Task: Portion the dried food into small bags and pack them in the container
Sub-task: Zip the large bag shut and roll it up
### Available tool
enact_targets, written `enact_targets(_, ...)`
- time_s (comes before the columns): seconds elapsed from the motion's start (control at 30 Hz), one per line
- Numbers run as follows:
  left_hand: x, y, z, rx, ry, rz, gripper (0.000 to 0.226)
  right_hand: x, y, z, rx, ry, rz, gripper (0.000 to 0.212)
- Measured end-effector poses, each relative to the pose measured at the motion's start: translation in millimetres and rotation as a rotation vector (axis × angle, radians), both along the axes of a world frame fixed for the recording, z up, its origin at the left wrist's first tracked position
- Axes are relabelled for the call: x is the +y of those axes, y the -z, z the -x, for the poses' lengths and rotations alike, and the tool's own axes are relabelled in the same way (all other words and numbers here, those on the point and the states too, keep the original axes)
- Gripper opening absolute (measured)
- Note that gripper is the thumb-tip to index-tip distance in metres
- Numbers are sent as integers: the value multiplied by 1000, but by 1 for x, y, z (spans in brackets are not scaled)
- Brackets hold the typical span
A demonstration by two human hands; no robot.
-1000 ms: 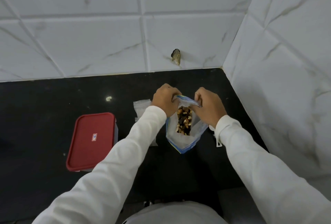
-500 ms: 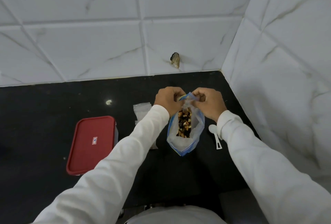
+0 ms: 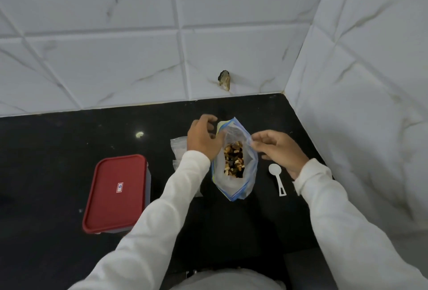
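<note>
A clear zip bag (image 3: 234, 187) with blue edges stands on the black counter, its mouth spread wide over mixed nuts and dried fruit (image 3: 234, 160). My left hand (image 3: 202, 139) grips the bag's left rim. My right hand (image 3: 278, 148) pinches the right rim between thumb and fingertips. A white plastic scoop (image 3: 278, 181) lies just right of the bag, under my right wrist. Small empty clear bags (image 3: 178, 148) lie behind my left wrist, partly hidden. The container (image 3: 115, 192) with its red lid on sits to the left.
The black counter (image 3: 58, 150) ends at white marble-tiled walls behind and on the right, forming a corner close to the bag. A small chipped hole (image 3: 224, 80) marks the back wall. My white sleeves cross the near part of the counter.
My hands, held close together at the bag's top, have pulled apart, and the bag's mouth now stands wide. The scoop has come fully into view beside my right wrist.
</note>
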State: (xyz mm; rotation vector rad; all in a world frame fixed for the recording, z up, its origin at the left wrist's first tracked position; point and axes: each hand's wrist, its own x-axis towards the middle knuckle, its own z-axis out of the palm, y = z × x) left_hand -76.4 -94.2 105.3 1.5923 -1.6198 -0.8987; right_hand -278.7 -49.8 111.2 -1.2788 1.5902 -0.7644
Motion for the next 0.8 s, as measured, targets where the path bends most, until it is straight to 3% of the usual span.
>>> enact_targets(0.2, 57, 44, -15, 70, 45, -306, 29, 19, 28, 1, 62, -120, -112, 23)
enact_targets(0.33, 79, 65, -14, -16, 100, -415, 31, 30, 43, -11, -104, 59, -93, 15)
enact_targets(0.43, 82, 65, -14, 13, 80, -413, 31, 33, 42, -15, -108, 152, -48, 21)
enact_targets(0.5, 78, 58, -15, 37, 36, -376, 20, 32, 33, -15, -24, 160, 22, 29)
enact_targets(0.6, 67, 40, -15, 47, -40, -293, 14, 27, 20, -14, 317, 123, 218, 40)
enact_targets(0.7, 56, 19, -9, 166, -129, -238, 22, 20, 6, -16, 435, 156, 342, 43)
enact_targets(0.8, 53, 6, 0, 486, -164, -369, 26, 19, -5, -20, 229, 210, 267, 39)
